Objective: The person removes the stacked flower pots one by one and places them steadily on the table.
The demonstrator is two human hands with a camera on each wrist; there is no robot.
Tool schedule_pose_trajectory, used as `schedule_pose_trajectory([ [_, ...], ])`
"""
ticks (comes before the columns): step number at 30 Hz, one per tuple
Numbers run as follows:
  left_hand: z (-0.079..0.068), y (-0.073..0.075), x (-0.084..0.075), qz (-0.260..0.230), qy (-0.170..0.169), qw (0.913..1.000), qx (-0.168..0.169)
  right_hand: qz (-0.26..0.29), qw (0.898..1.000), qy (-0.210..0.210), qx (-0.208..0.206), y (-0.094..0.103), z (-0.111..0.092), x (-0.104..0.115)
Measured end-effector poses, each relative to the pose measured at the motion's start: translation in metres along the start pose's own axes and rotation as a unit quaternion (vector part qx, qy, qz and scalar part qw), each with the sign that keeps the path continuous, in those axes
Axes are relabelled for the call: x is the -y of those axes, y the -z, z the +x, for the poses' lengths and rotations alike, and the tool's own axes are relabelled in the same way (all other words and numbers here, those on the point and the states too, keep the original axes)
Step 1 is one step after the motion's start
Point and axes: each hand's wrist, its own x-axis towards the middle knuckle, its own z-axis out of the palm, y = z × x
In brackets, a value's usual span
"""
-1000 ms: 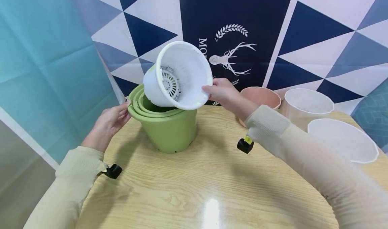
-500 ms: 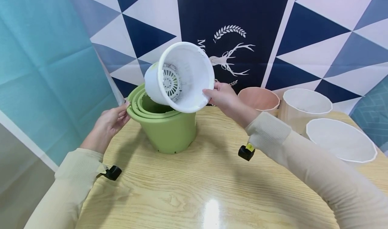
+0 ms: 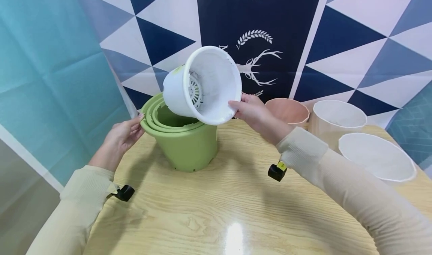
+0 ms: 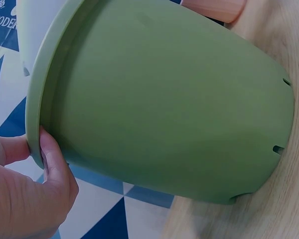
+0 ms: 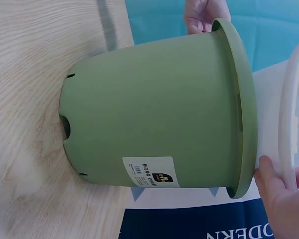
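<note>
White plastic flowerpot [image 3: 210, 80], slatted base: tilted over the right side of the mouth of the green flowerpot [image 3: 183, 150], its own mouth turned rightward and toward me. Just now it has slid a little farther right of the green pot and swung, so less of its slatted base shows. My reading: it is slightly clearer of the stack, though I cannot tell whether its lower end touches a green rim. The green pot has hardly moved.

Right hand [image 3: 251, 110]: above and right of the green pot. Grip closed to the thickness of the white rim, thumb inside, fingers outside; the white pot extends left from it.

Left hand [image 3: 122, 135]: at the green pot's left edge. Grip pinched on its lip, thumb and finger on opposite sides.

Smaller green pots [image 3: 167, 117]: nested inside the green pot. Paper label [image 5: 152, 172]: on its wall, right wrist view.

Right of the green pot: terracotta-coloured pot [image 3: 285, 110]; farther right, a tall cream pot [image 3: 322, 129] and a wide white pot [image 3: 376, 153]. Wood-grain surface [image 3: 216, 206] beneath the green pot.
</note>
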Motion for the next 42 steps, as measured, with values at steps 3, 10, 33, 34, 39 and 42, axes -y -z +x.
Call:
schedule_pose_trajectory([
  [3,-0.002,0.005,0.000,-0.003,0.001,1.0000,0.004,0.032,0.999,-0.006,0.014,-0.001,0.000,-0.002],
  [10,-0.006,0.012,0.001,-0.001,-0.002,0.9999,0.013,0.087,0.995,-0.038,0.028,0.002,-0.003,-0.005],
  [33,-0.002,0.001,0.002,0.002,-0.006,0.9997,0.025,0.109,0.989,-0.097,0.036,0.031,-0.028,0.000],
  [34,-0.002,0.001,0.002,0.000,-0.006,0.9996,0.026,0.112,0.988,-0.101,0.037,0.032,-0.029,0.000],
  [39,-0.003,0.001,0.002,-0.003,-0.006,0.9996,0.026,0.150,0.979,-0.125,0.051,0.039,-0.032,-0.001],
  [42,-0.003,0.001,0.003,0.002,-0.006,0.9996,0.027,0.183,0.971,-0.142,0.059,0.045,-0.035,-0.002],
])
